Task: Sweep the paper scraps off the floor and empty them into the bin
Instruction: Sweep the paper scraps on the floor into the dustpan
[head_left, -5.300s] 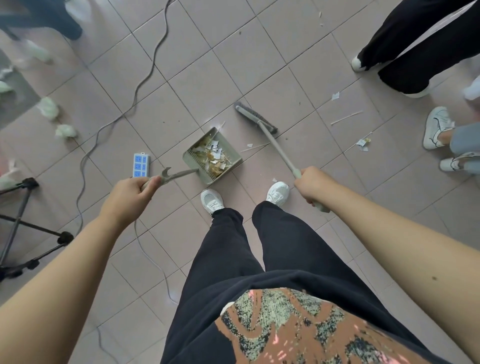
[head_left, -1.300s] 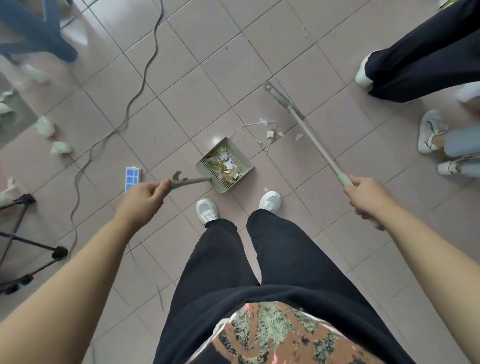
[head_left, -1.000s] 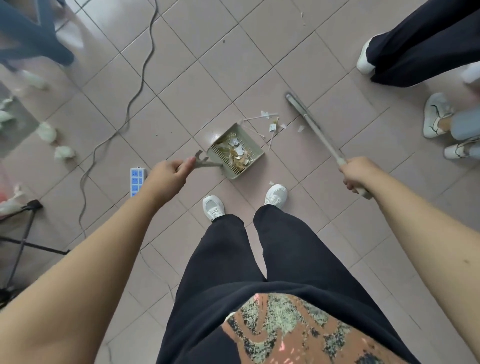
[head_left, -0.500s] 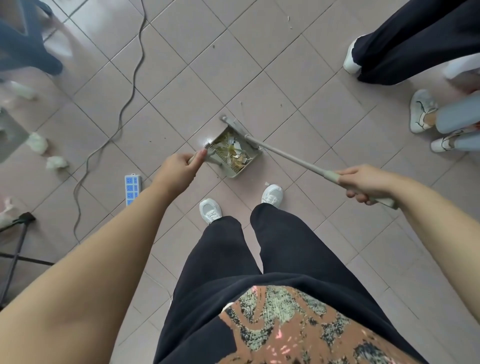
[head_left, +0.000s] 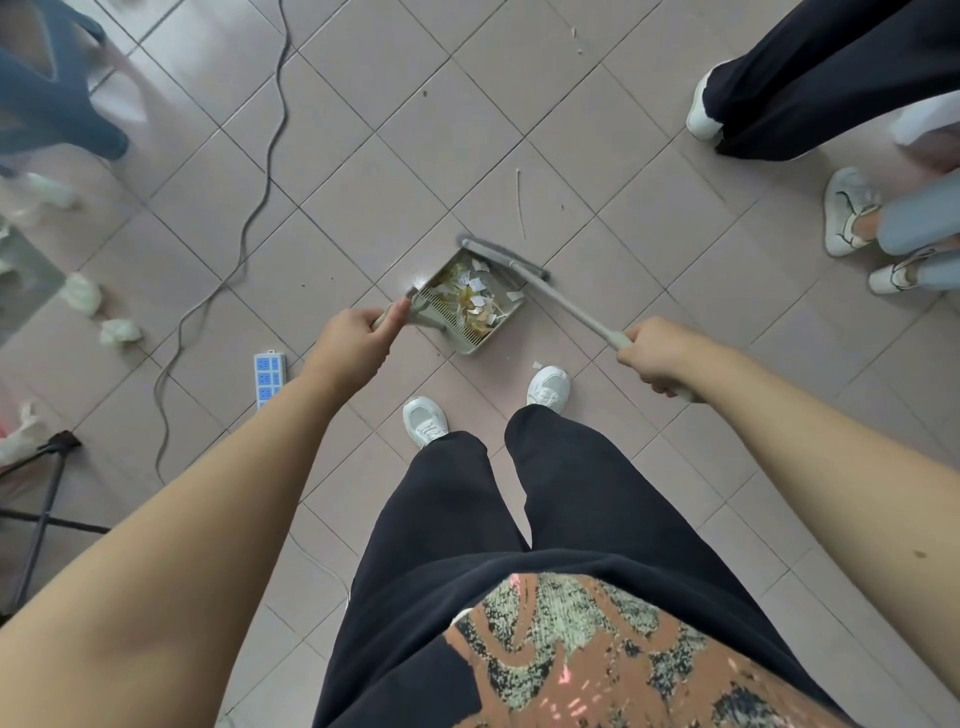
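On the tiled floor (head_left: 363, 156) in front of me, the dustpan (head_left: 483, 345) sits holding the paper scraps (head_left: 475, 301). My left grip (head_left: 353, 338) is closed round its handle; my right grip (head_left: 660, 356) clasps the broom (head_left: 566, 306), whose head touches the pan's far edge. One stray scrap (head_left: 537, 365) lies beside my right shoe (head_left: 548, 384).

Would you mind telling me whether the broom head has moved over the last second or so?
Yes. The broom head has swept in towards the power strip, from open tiles to the mouth of the dustpan.
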